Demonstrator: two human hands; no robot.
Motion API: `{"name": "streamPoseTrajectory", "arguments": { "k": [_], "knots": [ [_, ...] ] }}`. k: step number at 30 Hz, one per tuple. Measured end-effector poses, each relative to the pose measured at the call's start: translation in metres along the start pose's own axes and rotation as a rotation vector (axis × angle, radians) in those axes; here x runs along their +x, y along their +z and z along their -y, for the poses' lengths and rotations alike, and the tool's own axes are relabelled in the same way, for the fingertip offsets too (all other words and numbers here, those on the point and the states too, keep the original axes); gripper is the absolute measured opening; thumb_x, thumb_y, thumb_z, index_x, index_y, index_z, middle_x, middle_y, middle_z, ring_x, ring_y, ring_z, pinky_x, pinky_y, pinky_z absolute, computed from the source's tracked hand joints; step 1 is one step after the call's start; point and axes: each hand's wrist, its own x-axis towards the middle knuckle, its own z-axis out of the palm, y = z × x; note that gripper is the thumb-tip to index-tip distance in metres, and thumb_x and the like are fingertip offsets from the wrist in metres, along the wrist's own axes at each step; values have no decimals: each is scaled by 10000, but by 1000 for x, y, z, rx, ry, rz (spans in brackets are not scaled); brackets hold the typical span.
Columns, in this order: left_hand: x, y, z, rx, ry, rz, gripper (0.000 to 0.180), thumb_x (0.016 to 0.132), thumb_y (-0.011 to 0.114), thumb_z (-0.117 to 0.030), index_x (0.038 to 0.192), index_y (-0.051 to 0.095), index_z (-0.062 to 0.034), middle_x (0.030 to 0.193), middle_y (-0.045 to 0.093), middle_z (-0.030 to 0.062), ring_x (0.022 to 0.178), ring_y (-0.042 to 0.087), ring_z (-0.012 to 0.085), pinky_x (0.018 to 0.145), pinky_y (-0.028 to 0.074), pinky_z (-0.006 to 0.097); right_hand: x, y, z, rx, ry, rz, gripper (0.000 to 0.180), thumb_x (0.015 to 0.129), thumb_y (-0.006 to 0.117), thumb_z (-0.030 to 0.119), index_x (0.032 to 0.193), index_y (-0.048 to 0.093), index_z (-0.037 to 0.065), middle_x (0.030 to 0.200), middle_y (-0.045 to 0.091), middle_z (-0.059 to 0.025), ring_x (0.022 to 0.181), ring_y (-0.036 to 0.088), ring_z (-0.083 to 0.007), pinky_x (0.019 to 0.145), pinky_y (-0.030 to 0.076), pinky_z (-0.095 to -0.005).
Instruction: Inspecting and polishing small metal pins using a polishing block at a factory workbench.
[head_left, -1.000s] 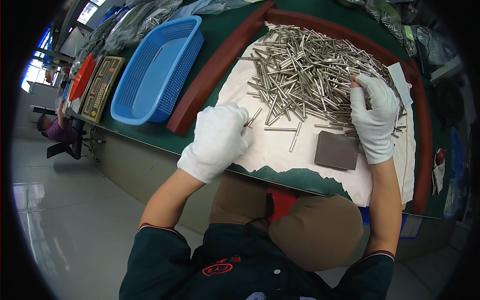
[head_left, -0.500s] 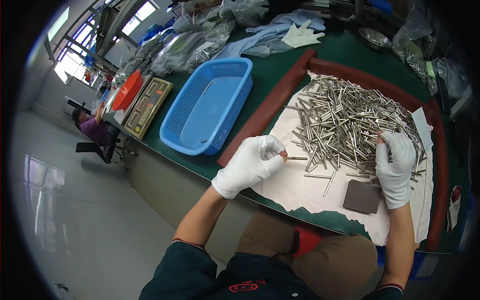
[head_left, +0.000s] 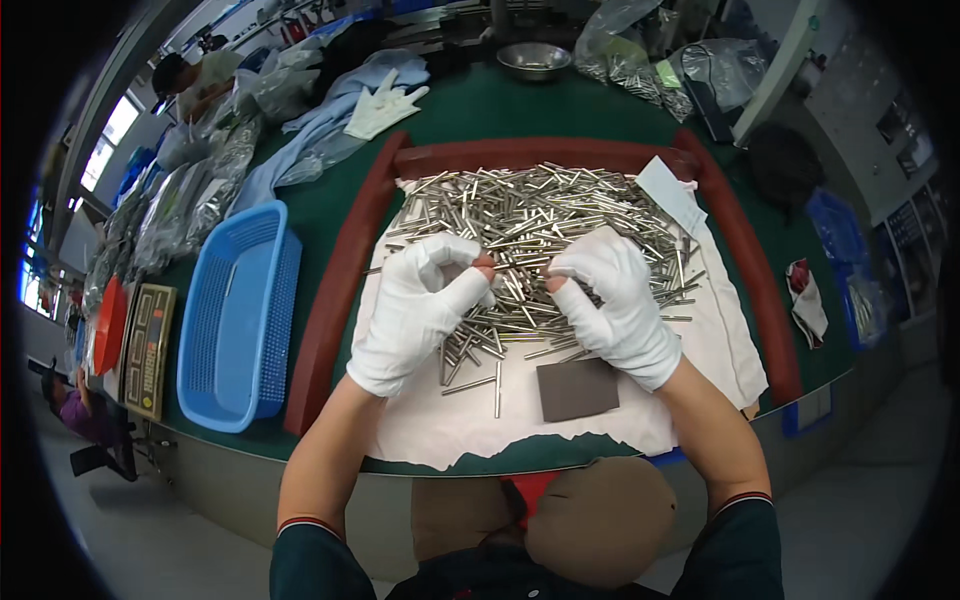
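Observation:
A heap of slim metal pins (head_left: 560,200) lies on a white cloth (head_left: 410,430) inside a dark red wooden frame. My left hand (head_left: 410,310), in a white glove with bare fingertips, is closed in a pinch over the heap's left part. A thin metal pin seems to stick out from its fingertips, hard to separate from the pins behind. Facing it, my right hand (head_left: 615,300), gloved the same way, has thumb and forefinger drawn together; what they hold, if anything, cannot be made out. Below the right hand lies a flat dark grey-brown block (head_left: 578,390).
Left of the red frame (head_left: 340,290) stands a blue plastic basket (head_left: 270,340), with a red tray (head_left: 108,325) beyond it. Farther back are plastic bags, a blue cloth, a white glove (head_left: 385,108) and a metal bowl (head_left: 534,62). Two people are at the left.
The view has swung to the right. My hands have come closer together, the left moving from the cloth's left edge to above the pins.

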Motion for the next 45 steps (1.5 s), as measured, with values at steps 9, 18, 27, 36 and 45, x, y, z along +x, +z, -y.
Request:
{"name": "streamPoseTrajectory", "arguments": {
  "k": [9, 18, 27, 36, 45],
  "knots": [
    [-9, -1, 24, -32, 19, -53, 106, 886, 630, 21, 991, 615, 21, 877, 660, 92, 780, 654, 155, 712, 555, 276, -2, 1, 6, 28, 22, 34, 116, 737, 716, 180, 789, 653, 98, 763, 617, -17, 789, 557, -238, 702, 416, -382],
    [-9, 1, 20, -334, -134, 19, 341, 869, 707, -137, 1127, 580, 46, 913, 674, 122, 744, 653, 159, 723, 522, 241, 0, 5, 8, 61, 83, -49, 67, 705, 696, 79, 736, 639, 98, 711, 602, -33, 712, 572, -236, 647, 451, -366],
    [-10, 5, 24, -239, -130, 59, 245, 949, 594, -117, 1140, 607, 36, 920, 698, 128, 761, 674, 168, 726, 516, 255, -1, 2, 11, 22, 115, -3, 95, 715, 692, 15, 737, 618, 70, 734, 623, -35, 714, 575, -231, 666, 446, -355],
    [-8, 10, 26, -225, -71, 0, 204, 933, 627, -107, 1063, 644, 50, 883, 688, 106, 729, 658, 144, 677, 544, 256, 0, 4, 10, 47, 182, 20, 71, 733, 693, 34, 727, 628, 62, 716, 621, -37, 710, 576, -229, 668, 447, -353],
    [-5, -1, 22, -139, -106, -65, 184, 956, 604, -157, 986, 642, 21, 824, 693, 98, 669, 645, 127, 648, 497, 231, 18, -40, 21, -91, 115, 444, 403, 652, 792, 333, 896, 659, 42, 896, 635, -95, 884, 573, -292, 762, 463, -395]
  ]
}}
